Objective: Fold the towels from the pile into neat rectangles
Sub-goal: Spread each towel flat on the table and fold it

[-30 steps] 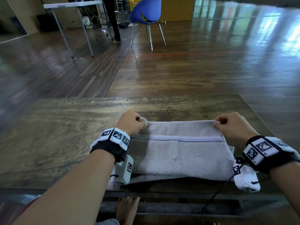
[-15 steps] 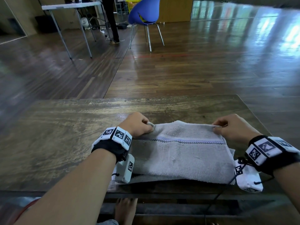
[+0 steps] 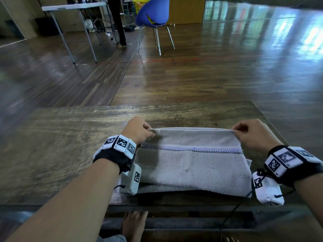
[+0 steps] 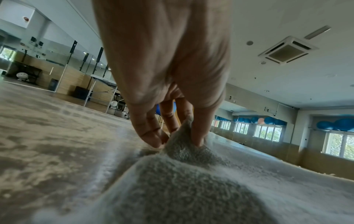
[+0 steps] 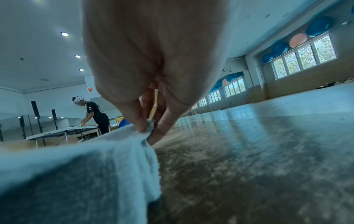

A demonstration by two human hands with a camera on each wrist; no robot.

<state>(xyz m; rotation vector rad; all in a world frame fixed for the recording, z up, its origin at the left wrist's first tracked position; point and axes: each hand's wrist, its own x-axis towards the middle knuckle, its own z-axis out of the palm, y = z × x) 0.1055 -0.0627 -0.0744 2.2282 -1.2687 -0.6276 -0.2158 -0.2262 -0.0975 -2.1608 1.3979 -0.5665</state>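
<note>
A grey towel (image 3: 192, 165) with a dark checkered stripe lies folded in layers near the front edge of the wooden table (image 3: 70, 137). My left hand (image 3: 139, 131) pinches the towel's far left corner (image 4: 182, 136) between thumb and fingers. My right hand (image 3: 248, 132) pinches the far right corner (image 5: 147, 128) the same way. The far edge of the towel is stretched straight between both hands. A lower layer sticks out a little at the right and along the front.
The table's far edge and right corner (image 3: 251, 102) lie just beyond the towel. Behind it are a wooden floor, a blue chair (image 3: 153, 16), a white folding table (image 3: 75, 7) and a standing person (image 5: 95, 113). My bare foot (image 3: 134, 224) shows under the table.
The towel's far edge, slack and bunched at the left half a second ago, is now pulled taut and straight between both hands. Both hands still pinch the corners.
</note>
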